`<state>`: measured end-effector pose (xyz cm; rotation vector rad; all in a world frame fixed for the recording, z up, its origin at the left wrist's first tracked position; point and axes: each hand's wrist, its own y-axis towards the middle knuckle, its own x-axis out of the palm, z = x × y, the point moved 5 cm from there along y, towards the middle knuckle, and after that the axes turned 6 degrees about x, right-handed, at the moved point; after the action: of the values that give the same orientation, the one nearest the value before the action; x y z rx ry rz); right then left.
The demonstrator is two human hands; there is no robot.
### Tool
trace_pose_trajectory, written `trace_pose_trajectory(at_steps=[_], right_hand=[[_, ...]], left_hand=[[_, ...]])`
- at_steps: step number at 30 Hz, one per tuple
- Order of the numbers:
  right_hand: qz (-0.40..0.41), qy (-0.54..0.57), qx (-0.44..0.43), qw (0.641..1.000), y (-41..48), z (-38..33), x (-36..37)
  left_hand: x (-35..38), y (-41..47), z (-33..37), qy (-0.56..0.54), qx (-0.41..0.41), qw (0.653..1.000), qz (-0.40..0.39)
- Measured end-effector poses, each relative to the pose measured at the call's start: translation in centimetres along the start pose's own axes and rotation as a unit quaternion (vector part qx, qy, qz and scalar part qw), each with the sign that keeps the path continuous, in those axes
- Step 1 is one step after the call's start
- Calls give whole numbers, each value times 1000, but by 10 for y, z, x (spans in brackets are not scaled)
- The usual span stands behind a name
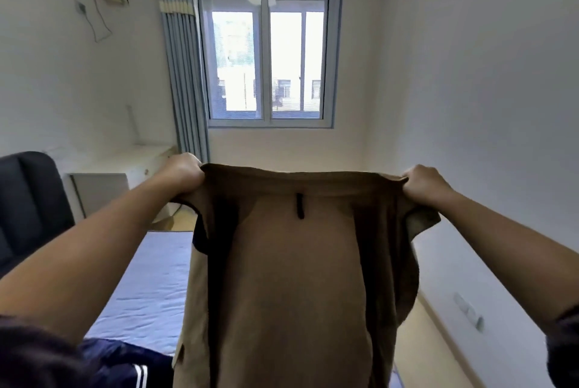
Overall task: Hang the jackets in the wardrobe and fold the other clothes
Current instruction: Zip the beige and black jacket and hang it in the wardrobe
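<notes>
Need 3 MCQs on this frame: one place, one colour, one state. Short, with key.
1. Where does the curtain hang?
A) left of the window
B) right of it
C) drawn across both panes

2. What colour is the held garment?
A) white
B) brown
C) red

3. How is the held garment gripped?
A) by one hand only
B) by neither hand
C) by the left hand and the right hand, at its top corners

Key:
1 A: the pleats hang against the frame's left side.
2 B: the cloth reads brown.
3 C: fingers of both hands curl over the top edge, and the cloth hangs spread between them.
</notes>
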<state>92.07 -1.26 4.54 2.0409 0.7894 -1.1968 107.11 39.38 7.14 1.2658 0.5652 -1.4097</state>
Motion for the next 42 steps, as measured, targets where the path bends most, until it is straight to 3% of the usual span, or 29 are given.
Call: trace_pose_trajectory(at_steps=[2, 4, 7, 10, 14, 17, 21, 27, 31, 37, 42], right_hand=[[-55, 137, 26, 989, -5, -7, -4], [-129, 297, 37, 945, -19, -19, -12], [-181, 445, 21, 877, -36, -38, -28], [-177, 547, 12, 818, -41, -53, -44], [-147, 637, -21, 756, -35, -71, -72], [-100, 666, -33, 738, -25, -81, -86], [-80, 601, 3, 795, 7, -92, -42], [-187, 510, 170, 822, 65, -72, 145], [-286, 432, 213, 828, 71, -42, 273], [-400, 301, 261, 825, -37, 45, 455], [-497, 166, 309, 794, -172, 130, 557]], left_hand=[[2, -2, 4, -130, -23, 991, 1], [6, -10, 12, -292, -62, 954, -7], [12, -19, 26, -533, -131, 836, -19], [2, -25, 49, -655, -129, 745, 8], [-30, -27, 82, -740, -62, 667, 65], [-46, -18, 99, -741, -16, 667, 76], [-10, 14, 103, -712, -47, 699, 52], [164, 68, 41, -624, -257, 737, -13], [276, 66, 11, -579, -301, 743, -149], [448, -40, -49, -429, -349, 783, -285], [560, -195, -104, -347, -439, 726, -400]])
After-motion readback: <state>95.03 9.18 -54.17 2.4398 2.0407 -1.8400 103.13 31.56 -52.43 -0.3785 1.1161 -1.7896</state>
